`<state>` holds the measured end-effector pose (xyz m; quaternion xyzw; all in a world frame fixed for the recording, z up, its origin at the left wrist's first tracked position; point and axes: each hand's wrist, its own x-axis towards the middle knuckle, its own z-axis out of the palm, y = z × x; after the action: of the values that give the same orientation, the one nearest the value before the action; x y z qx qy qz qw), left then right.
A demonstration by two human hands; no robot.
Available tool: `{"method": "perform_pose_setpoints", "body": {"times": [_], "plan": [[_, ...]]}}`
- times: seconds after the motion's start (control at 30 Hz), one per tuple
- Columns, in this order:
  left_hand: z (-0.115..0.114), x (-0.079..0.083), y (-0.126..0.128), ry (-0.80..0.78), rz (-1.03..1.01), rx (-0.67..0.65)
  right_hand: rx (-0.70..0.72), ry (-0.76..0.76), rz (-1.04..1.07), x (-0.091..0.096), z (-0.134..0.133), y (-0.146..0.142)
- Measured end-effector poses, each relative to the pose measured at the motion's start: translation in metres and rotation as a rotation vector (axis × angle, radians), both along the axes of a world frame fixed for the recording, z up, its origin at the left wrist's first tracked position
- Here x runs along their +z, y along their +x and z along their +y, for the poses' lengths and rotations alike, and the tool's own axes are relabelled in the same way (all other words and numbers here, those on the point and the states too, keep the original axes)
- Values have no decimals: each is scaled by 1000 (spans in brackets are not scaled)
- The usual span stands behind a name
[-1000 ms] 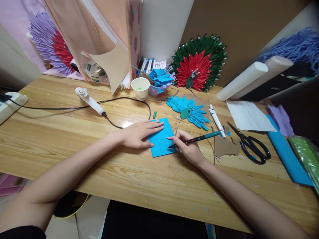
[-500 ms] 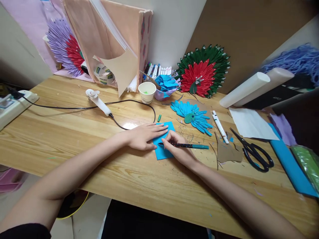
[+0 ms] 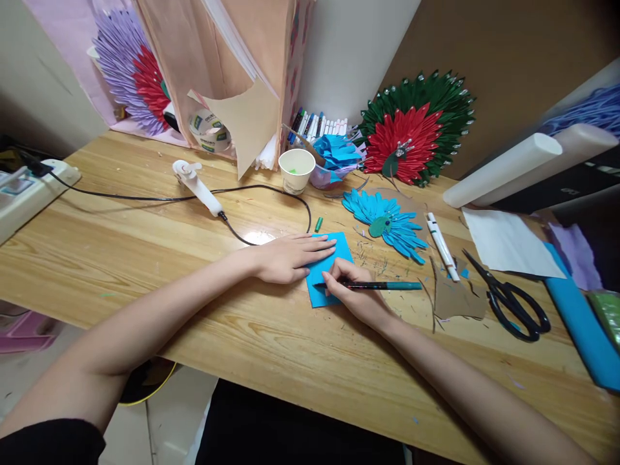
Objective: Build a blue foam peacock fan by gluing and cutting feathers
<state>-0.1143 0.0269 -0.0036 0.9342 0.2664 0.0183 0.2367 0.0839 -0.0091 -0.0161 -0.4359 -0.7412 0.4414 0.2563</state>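
A small blue paper sheet [image 3: 339,248] lies on the wooden table [image 3: 145,258]. My left hand [image 3: 290,258] lies flat on its left part, fingers stretched out, pressing it down. My right hand [image 3: 351,290] is closed round a dark pen with a teal cap [image 3: 382,285]; the pen's tip touches the blue sheet near its lower edge. A blue paper peacock [image 3: 385,223] lies just beyond the sheet to the right.
Black scissors [image 3: 513,300], a cardboard scrap [image 3: 458,300] and a white marker [image 3: 442,237] lie to the right. A paper cup [image 3: 297,170], a corded white tool [image 3: 198,184], a red-green paper peacock [image 3: 411,132], markers and a cardboard box stand at the back.
My right hand has moved left along the blue sheet, and the pen now lies nearly level, its tip further left. The left hand still presses the sheet. The view has shifted slightly.
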Motion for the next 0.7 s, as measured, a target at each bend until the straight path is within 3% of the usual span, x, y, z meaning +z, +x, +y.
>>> {"method": "perform_pose_setpoints", "body": {"times": [0.17, 0.43, 0.7], "plan": [[1, -1, 0, 4, -1, 2, -39, 38, 7, -1, -1, 0], [1, -2, -1, 15, 15, -6, 80, 49, -25, -4, 0, 3], [1, -2, -1, 17, 7, -4, 211, -33, -13, 0, 2, 7]]}}
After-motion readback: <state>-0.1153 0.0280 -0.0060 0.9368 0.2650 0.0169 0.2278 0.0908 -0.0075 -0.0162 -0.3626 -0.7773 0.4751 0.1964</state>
